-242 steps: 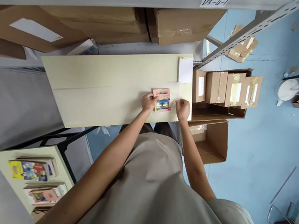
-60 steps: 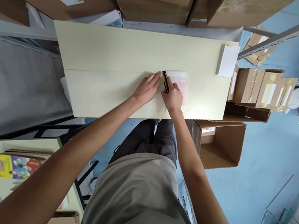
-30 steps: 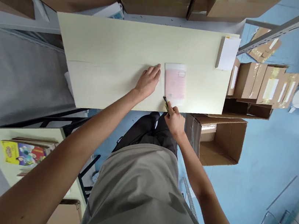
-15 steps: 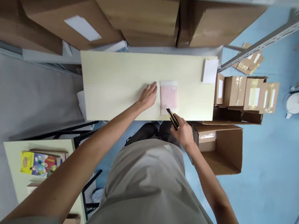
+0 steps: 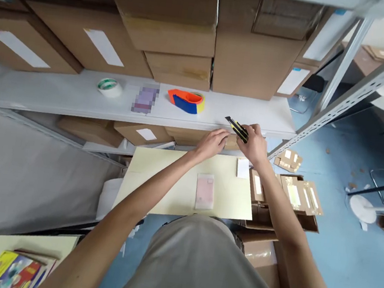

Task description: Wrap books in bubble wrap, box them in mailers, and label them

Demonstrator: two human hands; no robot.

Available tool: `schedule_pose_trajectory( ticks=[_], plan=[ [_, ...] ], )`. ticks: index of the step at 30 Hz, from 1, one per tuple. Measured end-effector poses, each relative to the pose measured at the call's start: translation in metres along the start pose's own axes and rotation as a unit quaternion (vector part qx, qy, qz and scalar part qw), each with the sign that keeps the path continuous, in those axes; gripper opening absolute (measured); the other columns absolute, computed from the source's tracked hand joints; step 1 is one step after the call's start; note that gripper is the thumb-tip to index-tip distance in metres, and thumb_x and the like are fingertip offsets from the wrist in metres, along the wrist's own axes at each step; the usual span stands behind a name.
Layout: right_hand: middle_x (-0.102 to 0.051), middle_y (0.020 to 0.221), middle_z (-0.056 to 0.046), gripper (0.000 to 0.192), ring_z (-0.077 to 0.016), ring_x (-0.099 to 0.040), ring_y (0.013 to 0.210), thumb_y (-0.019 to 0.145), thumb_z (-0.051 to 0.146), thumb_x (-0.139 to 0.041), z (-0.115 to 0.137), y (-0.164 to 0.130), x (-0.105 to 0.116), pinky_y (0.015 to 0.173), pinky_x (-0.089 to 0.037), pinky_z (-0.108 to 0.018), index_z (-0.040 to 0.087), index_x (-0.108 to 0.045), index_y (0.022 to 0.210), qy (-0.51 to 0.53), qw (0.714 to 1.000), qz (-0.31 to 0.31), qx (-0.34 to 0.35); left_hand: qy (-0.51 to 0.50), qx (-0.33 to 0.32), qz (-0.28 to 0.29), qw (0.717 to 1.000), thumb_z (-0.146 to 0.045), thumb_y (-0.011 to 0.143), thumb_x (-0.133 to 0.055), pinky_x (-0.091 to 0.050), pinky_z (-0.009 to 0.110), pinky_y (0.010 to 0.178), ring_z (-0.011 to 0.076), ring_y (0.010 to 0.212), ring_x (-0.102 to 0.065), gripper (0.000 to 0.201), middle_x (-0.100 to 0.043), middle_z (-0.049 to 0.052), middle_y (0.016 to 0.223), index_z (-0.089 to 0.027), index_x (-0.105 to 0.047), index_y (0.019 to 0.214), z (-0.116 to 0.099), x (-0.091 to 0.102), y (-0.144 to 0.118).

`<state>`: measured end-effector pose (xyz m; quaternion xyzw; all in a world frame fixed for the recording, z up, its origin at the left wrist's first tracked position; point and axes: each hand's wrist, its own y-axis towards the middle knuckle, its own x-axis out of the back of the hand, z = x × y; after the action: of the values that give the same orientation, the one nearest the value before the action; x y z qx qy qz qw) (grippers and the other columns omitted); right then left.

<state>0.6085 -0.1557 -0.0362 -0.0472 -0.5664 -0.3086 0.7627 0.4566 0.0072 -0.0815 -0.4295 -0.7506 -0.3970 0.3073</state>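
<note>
My right hand (image 5: 254, 144) grips a black and yellow utility knife (image 5: 237, 129), its tip pointing up and left at the front edge of the grey shelf (image 5: 125, 111). Close by on the left is my left hand (image 5: 212, 143), raised above the table's far edge. Its fingers are loosely bent, and nothing shows in them. Below both hands, a flat pink item in a clear sleeve (image 5: 204, 192) lies on the pale yellow table (image 5: 162, 178). A tape dispenser in orange and blue (image 5: 185, 101) rests on the shelf, beyond my left hand.
On the shelf are a tape roll (image 5: 109, 88) and a blurred purple item (image 5: 146, 99), with cardboard boxes (image 5: 172, 31) behind. A small white box (image 5: 243, 168) sits at the table's right end. Open cartons (image 5: 283, 219) stand right of it, near a metal upright (image 5: 341, 96).
Both hands have risen from the table toward the shelf; the left has left the tabletop. The knife remains in my right hand. My view has tilted up, showing the shelf and its tape.
</note>
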Motion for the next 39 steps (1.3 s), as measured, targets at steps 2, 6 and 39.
schedule_pose_trajectory(
  ticks=[2,6,39],
  plan=[
    [-0.067,0.150,-0.021,0.050,-0.0380,-0.077,0.112,0.107,0.034,-0.060,0.000,0.041,0.008,0.090,-0.063,-0.046,0.019,-0.069,0.154,-0.021,0.999,0.017,0.019,0.022,-0.004,-0.017,1.000,-0.018,0.112,-0.052,-0.059,0.040,0.124,0.0271,0.139,-0.075,0.043,-0.076,0.012,0.154,-0.021,-0.078,0.147,-0.010,0.016,0.022],
    [-0.069,0.150,-0.021,0.049,-0.0378,-0.073,0.126,0.106,0.021,-0.059,-0.002,0.101,0.005,0.106,-0.060,-0.047,0.017,-0.070,0.154,-0.046,0.995,0.067,0.059,0.060,0.014,-0.009,0.998,-0.018,0.112,-0.053,-0.059,0.041,0.125,0.0283,0.140,-0.074,0.044,-0.075,0.012,0.155,-0.019,-0.077,0.148,-0.018,0.035,0.046],
    [-0.085,0.130,-0.019,0.034,-0.0280,-0.081,0.115,0.097,0.026,-0.075,-0.019,-0.196,-0.219,0.096,-0.065,-0.036,0.012,-0.079,0.128,0.319,0.803,0.336,-0.376,-0.203,0.458,0.171,0.848,-0.029,0.088,-0.082,-0.060,0.048,0.106,0.0352,0.118,-0.072,0.030,-0.081,0.018,0.112,-0.015,-0.078,0.113,0.027,-0.149,-0.226]
  ],
)
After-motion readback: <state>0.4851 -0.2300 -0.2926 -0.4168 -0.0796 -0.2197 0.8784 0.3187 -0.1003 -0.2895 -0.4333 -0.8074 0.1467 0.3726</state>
